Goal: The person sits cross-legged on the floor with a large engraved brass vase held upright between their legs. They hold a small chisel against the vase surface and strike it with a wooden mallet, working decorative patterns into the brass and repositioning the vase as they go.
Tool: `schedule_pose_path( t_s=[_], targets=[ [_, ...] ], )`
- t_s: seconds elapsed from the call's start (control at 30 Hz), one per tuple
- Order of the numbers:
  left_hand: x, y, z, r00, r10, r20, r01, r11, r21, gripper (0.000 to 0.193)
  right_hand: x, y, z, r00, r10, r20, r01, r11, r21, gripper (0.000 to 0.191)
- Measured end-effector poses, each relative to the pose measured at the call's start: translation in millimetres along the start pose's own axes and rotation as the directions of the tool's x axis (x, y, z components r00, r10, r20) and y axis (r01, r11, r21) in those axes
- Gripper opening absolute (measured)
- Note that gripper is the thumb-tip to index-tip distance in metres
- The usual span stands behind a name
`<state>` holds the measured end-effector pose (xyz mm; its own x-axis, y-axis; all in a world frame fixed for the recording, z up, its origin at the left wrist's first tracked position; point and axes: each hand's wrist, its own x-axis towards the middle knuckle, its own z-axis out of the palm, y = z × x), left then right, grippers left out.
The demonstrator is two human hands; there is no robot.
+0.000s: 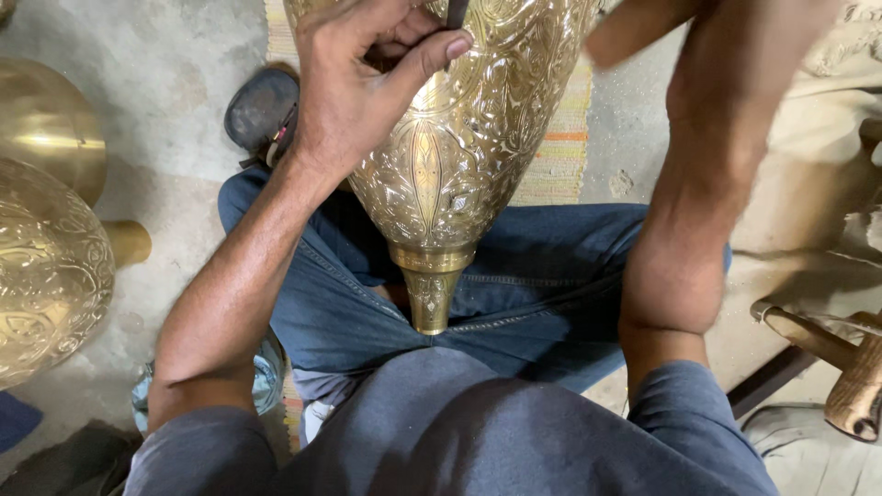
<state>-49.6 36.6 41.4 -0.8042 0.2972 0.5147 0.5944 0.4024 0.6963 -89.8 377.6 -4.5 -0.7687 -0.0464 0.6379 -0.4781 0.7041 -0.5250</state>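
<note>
Three brass vessels show: one engraved vase (459, 138) on the lap, two (46, 266) (46, 119) at left; one wooden mallet (841, 363).

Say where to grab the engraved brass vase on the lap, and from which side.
Probably by the narrow plain collar just above the foot of the brass vase, reached from the person's own side. The body flares wide and is engraved; the neck tapers thin and points toward the torso, clear of the left hand holding a dark tool.
</note>
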Motion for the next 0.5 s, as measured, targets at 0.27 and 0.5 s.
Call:
schedule_pose_path(
  t_s=[0.27,0.5],
  targets=[
    [2.4,4.8,-0.2,1.0,0.006,-0.014,-0.007,0.997,-0.073,0.012,-10.2,13.2,3.4,0.998,0.066,-0.011,-0.065,0.996,0.059,0.017],
    [1.3,2.6,-0.8,0.999,-0.031,0.03,0.033,0.997,-0.069,0.012,-13.4,-2.5,-4.2,0.943,-0.239,0.233,0.282,0.944,-0.173,0.018]
  ],
)
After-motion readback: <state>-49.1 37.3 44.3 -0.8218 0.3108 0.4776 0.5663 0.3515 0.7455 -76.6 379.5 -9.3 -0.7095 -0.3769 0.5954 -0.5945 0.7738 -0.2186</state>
